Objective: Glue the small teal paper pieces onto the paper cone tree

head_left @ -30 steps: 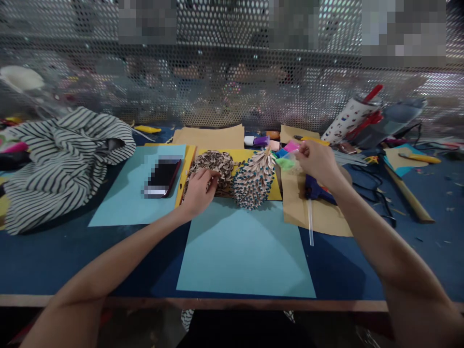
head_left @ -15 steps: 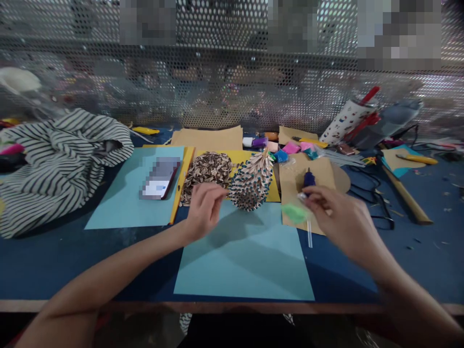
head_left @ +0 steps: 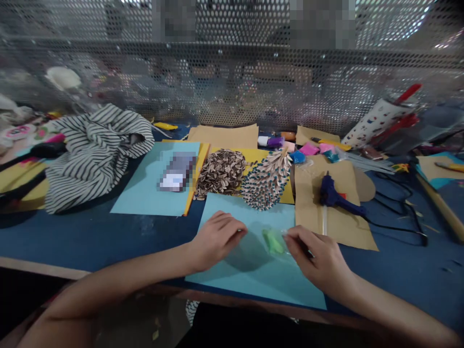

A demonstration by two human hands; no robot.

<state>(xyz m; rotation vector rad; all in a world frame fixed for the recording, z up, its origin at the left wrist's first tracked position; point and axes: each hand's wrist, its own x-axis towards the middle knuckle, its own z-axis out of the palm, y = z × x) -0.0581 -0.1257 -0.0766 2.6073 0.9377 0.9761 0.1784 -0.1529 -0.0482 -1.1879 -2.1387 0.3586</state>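
Observation:
My right hand [head_left: 321, 256] pinches the edge of a small clear plastic bag with something light green [head_left: 274, 241] inside. The bag hangs over a light blue paper sheet [head_left: 261, 282]. My left hand [head_left: 221, 239] is held over the same sheet, left of the bag and apart from it. Its fingers are curled with thumb and fingertips together, and nothing shows between them. Just beyond the hands, a pinecone-like piece [head_left: 266, 181] covered in pale, teal-tipped shells leans on its side. A heap of striped sunflower seed shells [head_left: 221, 174] lies left of it.
A blue glue gun [head_left: 331, 193] rests on brown paper [head_left: 351, 232] at right, its cord trailing. At left are a phone [head_left: 177, 171] on blue paper and a striped cloth [head_left: 97, 154]. Small coloured packets [head_left: 308, 148] and a patterned tumbler [head_left: 377, 121] stand before the perforated metal screen [head_left: 232, 92].
My right hand has brought the green bag from beside the glue gun left over the blue sheet. My left hand has drawn back from the shell-covered piece. The view has turned left.

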